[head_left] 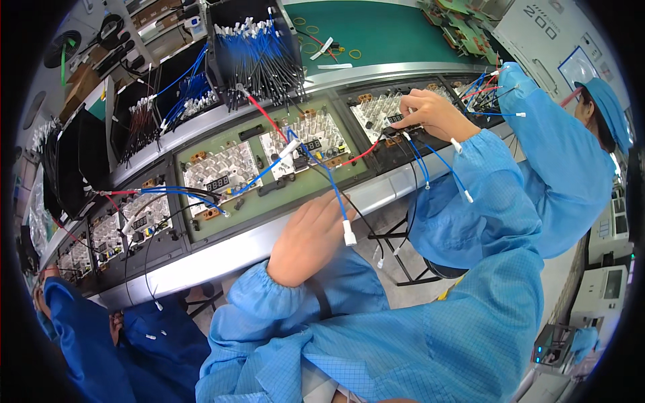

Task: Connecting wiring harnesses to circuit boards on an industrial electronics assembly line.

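My left hand [309, 236] rests on the silver rail [232, 252] below the middle green pallet [235, 142], fingers stretched out. Beside its fingertips a blue wire [332, 181] hangs down to a white connector [349, 235]. Farther right, my right hand [433, 113] reaches onto a white circuit board [376, 111], with bent fingers and thumb close together by its small digital display. Whatever lies between those fingertips is hidden. A red wire [363, 156] and several blue wires [420, 161] trail off this board, over the rail. Two more boards with dense components [218, 168] sit in the green pallet.
Black bins hold bundles of blue wires [259, 57] and dark red wires [141, 117] behind the line. A green mat [376, 33] with yellow rings lies at the back. A co-worker in light blue [561, 161] stands right; a dark blue sleeve [87, 329] shows left.
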`<state>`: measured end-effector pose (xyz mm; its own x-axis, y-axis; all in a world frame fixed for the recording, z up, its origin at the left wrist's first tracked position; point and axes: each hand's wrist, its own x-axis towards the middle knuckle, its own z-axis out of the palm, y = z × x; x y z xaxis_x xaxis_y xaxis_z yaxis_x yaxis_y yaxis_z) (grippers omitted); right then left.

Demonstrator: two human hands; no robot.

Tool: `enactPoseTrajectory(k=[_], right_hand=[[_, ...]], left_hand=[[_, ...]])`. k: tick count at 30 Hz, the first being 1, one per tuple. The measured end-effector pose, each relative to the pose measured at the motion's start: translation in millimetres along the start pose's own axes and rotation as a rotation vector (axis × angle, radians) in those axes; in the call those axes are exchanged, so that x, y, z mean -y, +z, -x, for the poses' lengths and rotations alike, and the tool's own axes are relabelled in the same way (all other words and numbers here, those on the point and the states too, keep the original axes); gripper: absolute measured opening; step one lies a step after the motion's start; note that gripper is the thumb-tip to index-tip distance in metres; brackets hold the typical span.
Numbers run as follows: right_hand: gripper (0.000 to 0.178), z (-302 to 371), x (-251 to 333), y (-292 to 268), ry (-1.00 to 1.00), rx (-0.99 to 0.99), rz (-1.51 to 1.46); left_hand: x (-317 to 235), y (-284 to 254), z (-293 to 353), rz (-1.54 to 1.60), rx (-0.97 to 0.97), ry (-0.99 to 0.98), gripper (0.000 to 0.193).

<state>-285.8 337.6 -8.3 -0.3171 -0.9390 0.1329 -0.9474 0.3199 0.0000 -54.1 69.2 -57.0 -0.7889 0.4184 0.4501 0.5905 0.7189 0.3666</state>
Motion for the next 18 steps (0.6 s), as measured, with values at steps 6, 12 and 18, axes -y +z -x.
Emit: enactPoseTrajectory(k=[6,12,18], right_hand=[[0.020,-9,-10,-11,0.059,-0.161,-0.201],[0.015,-35,-8,-16,0.048,0.212,-0.236],[0.019,-53,-6,-5,0.006,0.318,-0.139]], left_hand=[[0,1,-3,0.001,0.008,0.034,0.029],[-1,-8,0,-0.001,-0.005,0.024,0.031],[6,-13,10,-0.010,0.005,-0.010,0.033]])
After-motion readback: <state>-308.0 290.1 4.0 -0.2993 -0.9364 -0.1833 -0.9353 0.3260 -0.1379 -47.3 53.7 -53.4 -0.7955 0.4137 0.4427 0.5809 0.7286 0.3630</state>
